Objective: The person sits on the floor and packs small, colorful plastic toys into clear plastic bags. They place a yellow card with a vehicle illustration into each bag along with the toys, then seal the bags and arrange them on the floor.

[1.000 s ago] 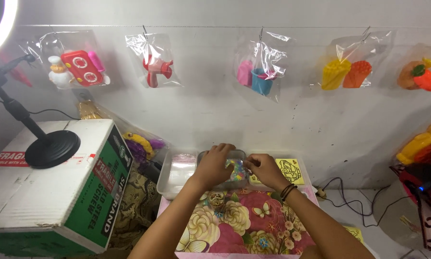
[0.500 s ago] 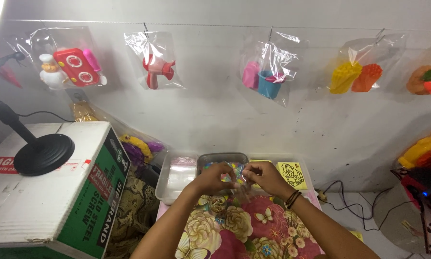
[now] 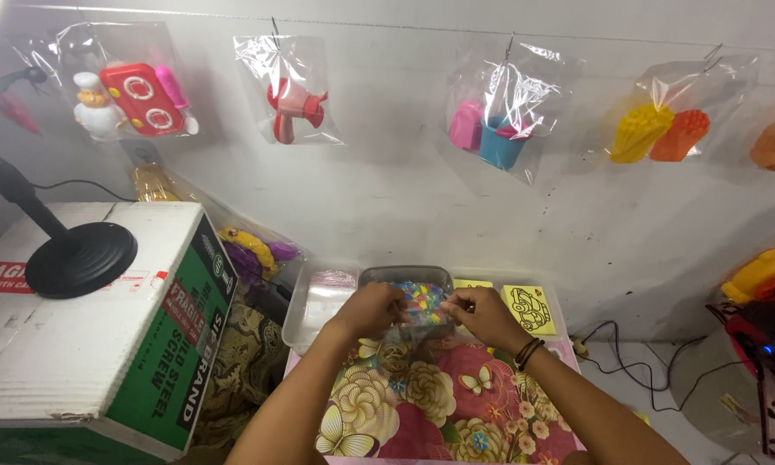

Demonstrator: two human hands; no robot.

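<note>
My left hand (image 3: 368,312) and my right hand (image 3: 484,315) meet over the far edge of a floral cloth (image 3: 430,400). Between them they pinch a small clear plastic bag of multicoloured beads (image 3: 421,303), each hand gripping one side. Behind the bag sits a dark grey tray (image 3: 404,276) holding more coloured beads. A dark bracelet circles my right wrist (image 3: 528,351).
A clear plastic tray (image 3: 314,301) lies left of the grey one, yellow picture cards (image 3: 527,308) to the right. A white and green cardboard box (image 3: 103,319) carries a black lamp stand (image 3: 79,258). Bagged toys (image 3: 292,99) hang along the wall. Cables (image 3: 620,349) trail at right.
Both hands have stayed at the grey tray and drawn the bead bag slightly towards me; the view has shifted a little.
</note>
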